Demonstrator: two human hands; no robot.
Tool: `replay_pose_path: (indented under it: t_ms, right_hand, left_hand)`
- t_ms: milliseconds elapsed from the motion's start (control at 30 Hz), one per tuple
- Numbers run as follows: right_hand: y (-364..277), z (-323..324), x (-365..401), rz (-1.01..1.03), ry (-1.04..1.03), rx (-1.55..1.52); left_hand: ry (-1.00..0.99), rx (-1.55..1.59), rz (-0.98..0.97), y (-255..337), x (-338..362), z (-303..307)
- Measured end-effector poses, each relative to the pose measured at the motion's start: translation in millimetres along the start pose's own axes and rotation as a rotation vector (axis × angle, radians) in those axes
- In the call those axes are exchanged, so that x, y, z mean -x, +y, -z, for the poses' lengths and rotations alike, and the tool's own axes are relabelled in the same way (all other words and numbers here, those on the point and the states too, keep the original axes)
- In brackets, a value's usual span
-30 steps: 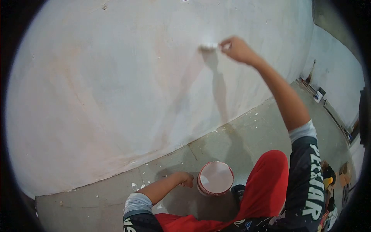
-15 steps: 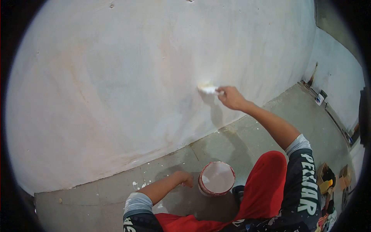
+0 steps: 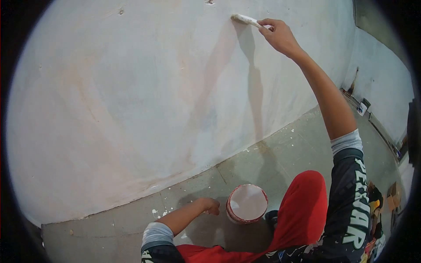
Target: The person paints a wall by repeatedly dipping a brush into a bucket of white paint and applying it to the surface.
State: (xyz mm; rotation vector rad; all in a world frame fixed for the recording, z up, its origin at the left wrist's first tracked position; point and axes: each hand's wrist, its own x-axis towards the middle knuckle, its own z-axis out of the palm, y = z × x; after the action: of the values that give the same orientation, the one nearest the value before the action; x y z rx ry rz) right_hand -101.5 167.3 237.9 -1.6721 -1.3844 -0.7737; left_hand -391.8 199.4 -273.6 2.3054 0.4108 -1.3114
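My right hand grips the handle of a paintbrush, fingers closed around it. The brush's bristles touch the upper part of a patchy whitish wall, and the arm is stretched far up. Low beside a round bucket hangs my left hand, its fingers curled in loosely with nothing seen in them. That bucket stands upright on the floor, red and smeared at the rim, with white paint inside. A small gap separates my left hand from it.
White drips spot the grey floor along the wall's foot. My bent red-clad knee is right of the bucket. Cardboard boxes and mixed items lie at the far right. A small white container stands near the far corner.
My right hand has swept the paintbrush up the wall from mid-height to near the top of view. My left hand and the bucket stay about where they were.
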Motion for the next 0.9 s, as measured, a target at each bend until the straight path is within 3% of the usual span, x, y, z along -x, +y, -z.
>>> replay_pose_path:
  t_ms: [100,167,200,300,400,500,633,767,867,900]
  right_hand:
    - [16,-22,23,0.075,0.080,0.016]
    - [33,-51,68,-0.025,-0.109,-0.042]
    - [53,-75,96,0.034,-0.095,-0.134]
    - [57,-74,139,-0.142,-0.459,-0.202]
    - [61,-57,135,-0.118,-0.610,-0.097]
    - [51,-37,83,-0.030,-0.503,0.045]
    - [28,-12,12,0.025,-0.174,0.025]
    - [10,-4,4,-0.005,-0.013,-0.032]
    - [7,-28,41,0.022,0.083,-0.013]
    - [16,-50,61,0.023,0.029,-0.015]
  left_hand:
    - [0.037,-0.009,-0.002,9,24,10]
    - [0.064,-0.012,-0.005,12,23,10]
    - [0.050,-0.029,-0.005,11,18,9]
    - [0.065,-0.049,-0.014,12,24,11]
    - [0.069,-0.042,-0.019,12,21,7]
    - [0.051,-0.037,-0.005,11,20,8]
    - [0.052,0.032,0.029,4,11,5]
    - [0.051,0.014,-0.015,1,3,5]
    - [0.056,0.009,-0.004,3,1,5]
    - [0.071,0.001,-0.013,6,7,7]
